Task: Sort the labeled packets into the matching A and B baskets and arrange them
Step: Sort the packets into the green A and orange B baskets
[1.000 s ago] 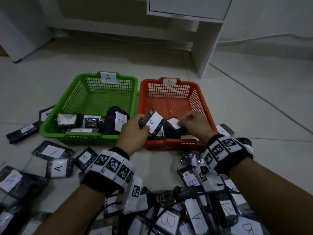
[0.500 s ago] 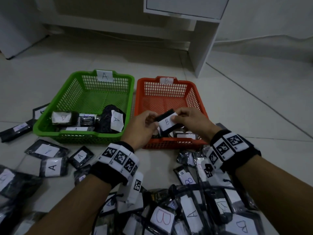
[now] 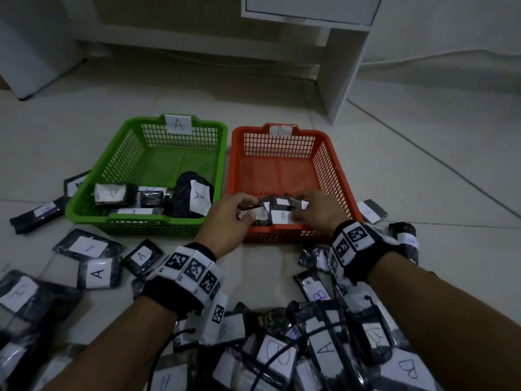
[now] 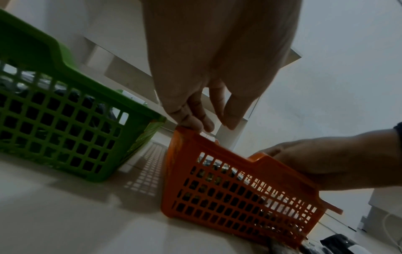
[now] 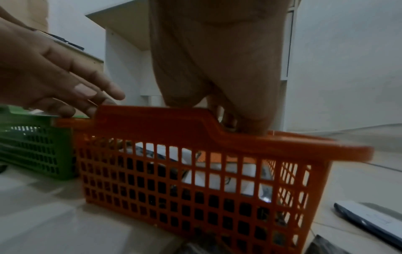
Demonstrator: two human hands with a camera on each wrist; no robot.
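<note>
Floor tiles hold both baskets; my left hand (image 3: pixel 228 218) and right hand (image 3: pixel 318 211) pinch B packets (image 3: pixel 282 215) in the orange basket (image 3: pixel 332 162); I should lay them flat, labels up.

Two baskets: one green basket (image 3: pixel 128 218) tagged A, one orange basket (image 3: pixel 337 170) tagged B. Two hands: left hand (image 3: pixel 228 218), right hand (image 3: pixel 318 213). Green basket holds about five packets (image 3: pixel 197 197), some overlapping. Packets in orange basket: at least three, partly hidden by hands. Loose packets on floor (image 3: pixel 97 273): well over a dozen, heaped, exact count unclear.
</note>
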